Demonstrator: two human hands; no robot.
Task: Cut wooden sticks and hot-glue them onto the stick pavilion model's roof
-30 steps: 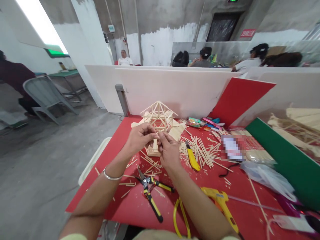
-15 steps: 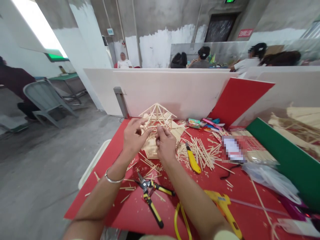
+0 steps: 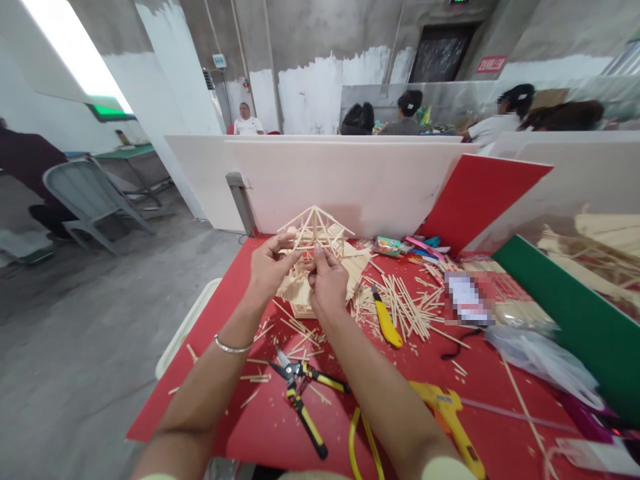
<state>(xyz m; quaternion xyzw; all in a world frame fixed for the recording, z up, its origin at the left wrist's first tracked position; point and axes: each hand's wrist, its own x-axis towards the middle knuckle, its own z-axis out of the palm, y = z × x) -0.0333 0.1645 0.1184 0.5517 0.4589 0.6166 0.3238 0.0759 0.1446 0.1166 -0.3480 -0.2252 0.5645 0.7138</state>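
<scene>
A small house-like model (image 3: 314,217) of thin wooden sticks, with a peaked open roof frame, stands at the far part of the red tabletop. My left hand (image 3: 270,267) is at the model's left side, its curved fingers and thumb around the edge of the frame. In front of the frame, my right hand (image 3: 329,280) pinches a thin wooden stick (image 3: 306,251) between thumb and forefinger. The stick lies across the front of the roof frame, and its ends are partly hidden by my fingers. Below my hands shows the slatted stick base (image 3: 296,293).
Loose sticks (image 3: 403,307) lie right of the model beside a yellow utility knife (image 3: 387,323). Nearer are pruning shears (image 3: 300,380) with yellow-black handles and a yellow glue gun (image 3: 453,413). A plastic bag (image 3: 543,353) and green board (image 3: 575,300) stand right. White panels (image 3: 340,180) rise behind.
Both hands have risen slightly and moved a little farther toward the model's frame. The right hand keeps its pinch. The tools and loose sticks stay put.
</scene>
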